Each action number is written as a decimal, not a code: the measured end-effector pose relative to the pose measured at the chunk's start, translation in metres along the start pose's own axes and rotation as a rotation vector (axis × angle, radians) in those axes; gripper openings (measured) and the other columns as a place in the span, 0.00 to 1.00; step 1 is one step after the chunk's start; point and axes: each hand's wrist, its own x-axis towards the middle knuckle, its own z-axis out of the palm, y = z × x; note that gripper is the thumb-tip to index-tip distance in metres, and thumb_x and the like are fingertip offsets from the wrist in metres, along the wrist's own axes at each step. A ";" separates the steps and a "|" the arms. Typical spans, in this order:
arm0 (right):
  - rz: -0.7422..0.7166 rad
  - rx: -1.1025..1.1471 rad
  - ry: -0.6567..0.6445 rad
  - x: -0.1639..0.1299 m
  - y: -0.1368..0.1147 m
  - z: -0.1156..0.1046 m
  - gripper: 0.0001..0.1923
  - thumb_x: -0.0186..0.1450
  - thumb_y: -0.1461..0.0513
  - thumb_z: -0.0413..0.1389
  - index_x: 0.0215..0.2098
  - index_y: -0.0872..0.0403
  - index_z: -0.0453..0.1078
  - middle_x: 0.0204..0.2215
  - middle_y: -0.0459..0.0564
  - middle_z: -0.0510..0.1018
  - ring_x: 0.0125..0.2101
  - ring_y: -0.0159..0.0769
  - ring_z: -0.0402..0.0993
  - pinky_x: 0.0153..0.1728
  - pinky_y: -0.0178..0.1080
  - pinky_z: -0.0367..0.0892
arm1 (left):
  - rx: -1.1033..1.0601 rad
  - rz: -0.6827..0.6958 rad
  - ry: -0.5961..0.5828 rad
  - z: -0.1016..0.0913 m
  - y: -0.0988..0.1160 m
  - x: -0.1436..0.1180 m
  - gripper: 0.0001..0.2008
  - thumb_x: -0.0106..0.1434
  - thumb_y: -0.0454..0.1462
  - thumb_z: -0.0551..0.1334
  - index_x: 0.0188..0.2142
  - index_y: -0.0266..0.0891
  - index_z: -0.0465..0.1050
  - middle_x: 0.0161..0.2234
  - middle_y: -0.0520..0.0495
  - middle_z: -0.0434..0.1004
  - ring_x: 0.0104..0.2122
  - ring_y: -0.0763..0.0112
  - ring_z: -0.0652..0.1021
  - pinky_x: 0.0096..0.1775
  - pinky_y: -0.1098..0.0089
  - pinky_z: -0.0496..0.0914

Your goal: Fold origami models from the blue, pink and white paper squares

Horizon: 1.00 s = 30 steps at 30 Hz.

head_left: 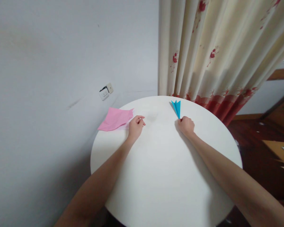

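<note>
My right hand (186,125) is closed around the narrow end of a folded blue paper plane (177,107) near the far right of the round white table (153,176). The plane's wider, pleated end fans out away from me, with its tip hidden in my fingers. On the left, my left hand (136,125) is held over the table with its fingers loosely bent and apart, holding nothing. Just beyond and to the left of it lie pink sheets of paper (115,119), creased and reaching the table's edge, with a paler sheet showing underneath.
A pale wall (49,78) with a white power socket (104,94) stands close along the table's left side. Behind the table to the right hangs a cream curtain (203,63) with red flowers. Cardboard (275,149) lies on the dark floor at the right.
</note>
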 end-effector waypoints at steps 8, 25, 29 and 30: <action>-0.036 0.013 0.010 -0.015 0.002 -0.005 0.20 0.67 0.56 0.47 0.40 0.60 0.76 0.37 0.65 0.80 0.41 0.50 0.78 0.40 0.42 0.68 | 0.082 0.035 0.090 -0.016 -0.011 0.011 0.11 0.56 0.34 0.55 0.38 0.37 0.73 0.26 0.49 0.77 0.27 0.70 0.75 0.31 0.72 0.67; -0.116 0.062 -0.113 -0.031 0.001 -0.018 0.15 0.64 0.56 0.49 0.36 0.55 0.76 0.36 0.59 0.81 0.38 0.47 0.77 0.35 0.40 0.67 | 0.162 -0.011 -0.448 0.025 -0.008 -0.028 0.10 0.61 0.36 0.57 0.37 0.37 0.76 0.32 0.46 0.81 0.34 0.68 0.80 0.37 0.70 0.70; -0.112 0.078 -0.121 -0.029 0.003 -0.017 0.15 0.64 0.56 0.49 0.35 0.54 0.76 0.36 0.57 0.81 0.38 0.46 0.77 0.35 0.39 0.66 | 0.180 -0.043 -0.383 0.021 -0.007 -0.024 0.09 0.62 0.36 0.57 0.36 0.37 0.76 0.32 0.46 0.81 0.34 0.67 0.80 0.37 0.70 0.71; -0.115 0.079 -0.125 -0.029 0.004 -0.016 0.15 0.64 0.56 0.49 0.35 0.54 0.76 0.36 0.57 0.81 0.38 0.46 0.77 0.34 0.39 0.66 | 0.183 -0.037 -0.369 0.020 -0.007 -0.022 0.09 0.62 0.36 0.57 0.36 0.37 0.76 0.32 0.46 0.81 0.34 0.67 0.80 0.37 0.70 0.71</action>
